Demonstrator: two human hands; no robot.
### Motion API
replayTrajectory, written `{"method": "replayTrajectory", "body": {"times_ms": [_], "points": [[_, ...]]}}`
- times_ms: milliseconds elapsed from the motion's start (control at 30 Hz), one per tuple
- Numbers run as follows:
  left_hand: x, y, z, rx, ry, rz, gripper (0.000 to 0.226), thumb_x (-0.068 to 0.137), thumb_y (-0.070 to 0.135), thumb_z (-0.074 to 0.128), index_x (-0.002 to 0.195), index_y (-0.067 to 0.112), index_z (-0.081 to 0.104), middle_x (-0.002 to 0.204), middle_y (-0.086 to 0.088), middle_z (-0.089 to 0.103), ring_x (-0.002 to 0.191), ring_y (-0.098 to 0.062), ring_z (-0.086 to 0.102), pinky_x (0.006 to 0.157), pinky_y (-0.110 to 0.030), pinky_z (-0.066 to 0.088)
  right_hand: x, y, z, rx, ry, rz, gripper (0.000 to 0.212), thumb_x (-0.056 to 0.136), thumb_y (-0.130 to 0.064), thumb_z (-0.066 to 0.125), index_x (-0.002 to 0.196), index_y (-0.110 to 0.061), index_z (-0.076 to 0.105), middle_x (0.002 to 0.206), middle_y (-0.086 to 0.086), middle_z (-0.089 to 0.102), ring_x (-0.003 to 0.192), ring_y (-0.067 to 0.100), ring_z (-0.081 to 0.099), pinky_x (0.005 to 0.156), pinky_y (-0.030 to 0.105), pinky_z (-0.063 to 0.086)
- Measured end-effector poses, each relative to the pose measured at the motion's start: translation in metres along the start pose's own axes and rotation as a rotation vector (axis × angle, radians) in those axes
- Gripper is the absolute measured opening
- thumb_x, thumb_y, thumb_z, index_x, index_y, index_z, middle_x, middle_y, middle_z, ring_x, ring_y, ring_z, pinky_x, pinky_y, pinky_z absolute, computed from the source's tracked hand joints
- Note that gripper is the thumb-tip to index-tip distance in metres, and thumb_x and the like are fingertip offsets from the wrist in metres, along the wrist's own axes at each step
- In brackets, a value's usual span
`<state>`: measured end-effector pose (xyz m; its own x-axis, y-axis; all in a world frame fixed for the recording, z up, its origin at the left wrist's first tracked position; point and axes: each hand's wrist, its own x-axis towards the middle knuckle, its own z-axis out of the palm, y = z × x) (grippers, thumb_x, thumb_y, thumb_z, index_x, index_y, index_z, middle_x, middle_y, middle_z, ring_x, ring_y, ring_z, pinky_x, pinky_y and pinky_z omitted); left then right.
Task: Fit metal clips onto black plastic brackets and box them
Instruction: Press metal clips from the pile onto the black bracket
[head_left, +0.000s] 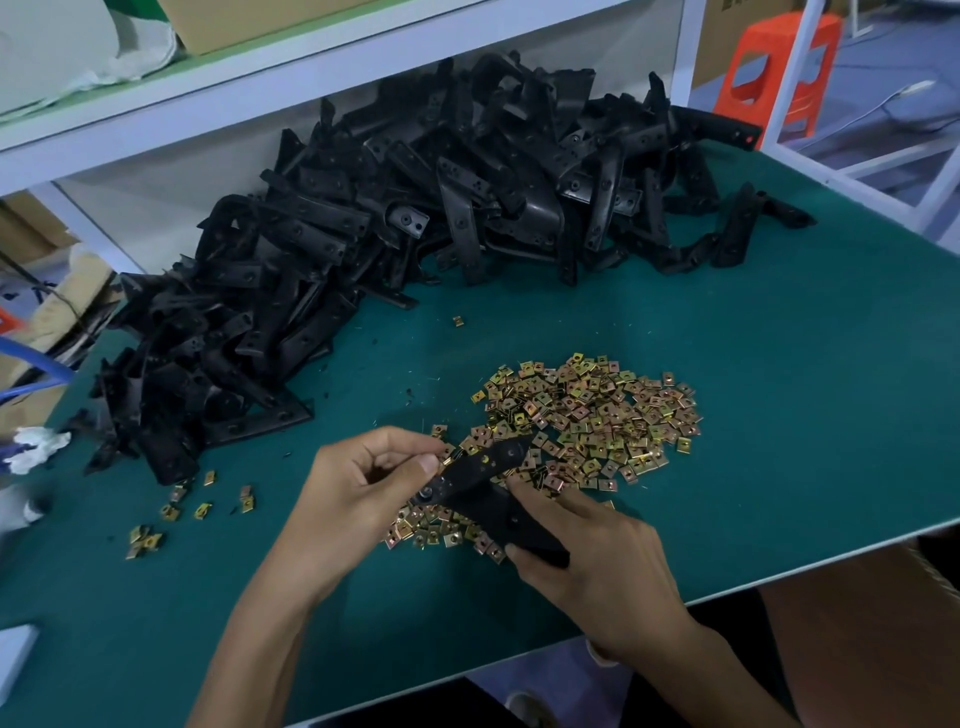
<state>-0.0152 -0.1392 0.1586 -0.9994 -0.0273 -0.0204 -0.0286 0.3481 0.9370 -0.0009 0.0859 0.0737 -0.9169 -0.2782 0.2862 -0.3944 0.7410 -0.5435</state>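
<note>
1. Close to the near edge of the green worktop (779, 389), a person's two hands meet on one black bracket (485, 480), held slanting just above the nearer spill of clips.
2. The right hand (587, 561) grips the bracket's near end, fingers curled round it and the forefinger laid along its top face.
3. The left hand (358, 488) has its fingers curled in, with thumb and forefinger pinching a small gold clip (450, 458) against the bracket's left side. Whether that clip is seated on the plastic I cannot tell.
4. The heap of metal clips (587, 415) spreads flat from under the hands toward the middle of the worktop, yellow-gold squares lying every which way.
5. A few stray clips (176, 512) lie apart toward the left edge, and a lone clip (457, 321) sits between the heap and the brackets behind it.
6. The pile of black brackets (389, 223) runs along the far edge and curves down the left side, stacked deep against the white shelf frame (311, 67).
7. A cardboard box (249, 21) rests on the shelf above the pile.
8. A crumpled white rag (36, 447) lies at the left edge.
9. An orange plastic stool (779, 67) stands on the floor beyond the far right corner.
</note>
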Motion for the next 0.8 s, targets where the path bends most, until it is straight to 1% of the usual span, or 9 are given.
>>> {"method": "replayTrajectory", "body": {"times_ms": [67, 133, 233, 333, 433, 500, 600, 733, 800], "points": [[0.0, 0.0, -0.004, 0.068, -0.017, 0.015, 0.019, 0.092, 0.01, 0.07, 0.091, 0.026, 0.079, 0.076, -0.011, 0.071, 0.067, -0.015, 0.058, 0.062, -0.027, 0.043, 0.0, 0.0, 0.0, -0.003, -0.014, -0.006, 0.058, 0.081, -0.054, 0.065, 0.138, -0.042, 0.055, 0.082, -0.015, 0.059, 0.064, 0.011, 0.061, 0.05, 0.024, 0.041], [0.001, 0.001, -0.007, 0.197, -0.054, 0.045, 0.02, 0.093, 0.016, 0.07, 0.091, 0.034, 0.078, 0.072, -0.012, 0.066, 0.059, -0.012, 0.052, 0.055, -0.022, 0.039, 0.001, 0.0, 0.001, -0.024, -0.03, -0.012, 0.058, 0.082, -0.056, 0.063, 0.138, -0.045, 0.053, 0.083, -0.015, 0.059, 0.065, 0.01, 0.061, 0.051, 0.023, 0.038], [0.0, 0.002, -0.005, 0.303, -0.089, 0.084, 0.014, 0.093, 0.025, 0.069, 0.096, 0.038, 0.076, 0.066, 0.006, 0.062, 0.057, -0.007, 0.05, 0.054, -0.024, 0.04, 0.002, 0.002, 0.001, -0.024, -0.015, -0.013, 0.057, 0.081, -0.057, 0.062, 0.136, -0.044, 0.055, 0.084, -0.016, 0.061, 0.065, 0.009, 0.061, 0.051, 0.022, 0.037], [-0.006, 0.0, 0.002, 0.363, -0.048, 0.055, 0.026, 0.084, 0.04, 0.076, 0.108, 0.049, 0.072, 0.078, 0.016, 0.06, 0.074, -0.002, 0.058, 0.067, -0.024, 0.045, 0.002, 0.0, 0.001, -0.023, 0.007, -0.008, 0.057, 0.08, -0.057, 0.062, 0.135, -0.041, 0.058, 0.082, -0.015, 0.062, 0.062, 0.01, 0.062, 0.048, 0.023, 0.037], [-0.01, -0.002, 0.008, 0.417, 0.055, 0.063, 0.04, 0.079, 0.04, 0.081, 0.112, 0.057, 0.065, 0.099, 0.026, 0.065, 0.097, 0.0, 0.057, 0.081, -0.017, 0.045, 0.0, -0.003, 0.001, -0.073, 0.015, -0.017, 0.058, 0.078, -0.056, 0.064, 0.134, -0.041, 0.059, 0.08, -0.014, 0.062, 0.061, 0.01, 0.061, 0.047, 0.022, 0.033], [-0.01, -0.003, 0.011, 0.453, 0.062, 0.11, 0.034, 0.076, 0.047, 0.079, 0.107, 0.053, 0.066, 0.107, 0.04, 0.061, 0.104, 0.001, 0.054, 0.084, -0.011, 0.041, -0.001, -0.002, 0.001, -0.078, 0.027, -0.023, 0.057, 0.077, -0.056, 0.064, 0.132, -0.039, 0.061, 0.079, -0.013, 0.062, 0.061, 0.013, 0.063, 0.046, 0.023, 0.036], [-0.007, -0.003, 0.013, 0.549, 0.077, 0.236, 0.023, 0.075, 0.047, 0.074, 0.095, 0.053, 0.064, 0.109, 0.037, 0.061, 0.107, 0.003, 0.051, 0.086, -0.006, 0.035, -0.002, -0.003, 0.0, -0.069, 0.034, -0.025, 0.056, 0.079, -0.055, 0.061, 0.132, -0.038, 0.062, 0.079, -0.012, 0.062, 0.062, 0.015, 0.063, 0.045, 0.025, 0.04], [0.0, -0.009, 0.013, 0.351, 0.022, 0.206, 0.014, 0.082, 0.058, 0.072, 0.092, 0.048, 0.074, 0.102, 0.026, 0.07, 0.104, -0.003, 0.059, 0.083, -0.009, 0.041, -0.004, -0.001, 0.002, -0.028, 0.094, -0.015, 0.059, 0.076, -0.051, 0.071, 0.132, -0.034, 0.064, 0.08, -0.011, 0.062, 0.061, 0.014, 0.062, 0.045, 0.026, 0.045], [0.016, -0.01, 0.013, 0.153, -0.048, 0.111, 0.029, 0.092, 0.062, 0.056, 0.098, 0.042, 0.076, 0.1, 0.019, 0.075, 0.1, -0.001, 0.066, 0.083, -0.013, 0.047, -0.005, -0.001, 0.003, 0.005, 0.122, -0.026, 0.061, 0.075, -0.049, 0.074, 0.133, -0.032, 0.065, 0.079, -0.01, 0.061, 0.061, 0.015, 0.061, 0.044, 0.027, 0.047]]}}
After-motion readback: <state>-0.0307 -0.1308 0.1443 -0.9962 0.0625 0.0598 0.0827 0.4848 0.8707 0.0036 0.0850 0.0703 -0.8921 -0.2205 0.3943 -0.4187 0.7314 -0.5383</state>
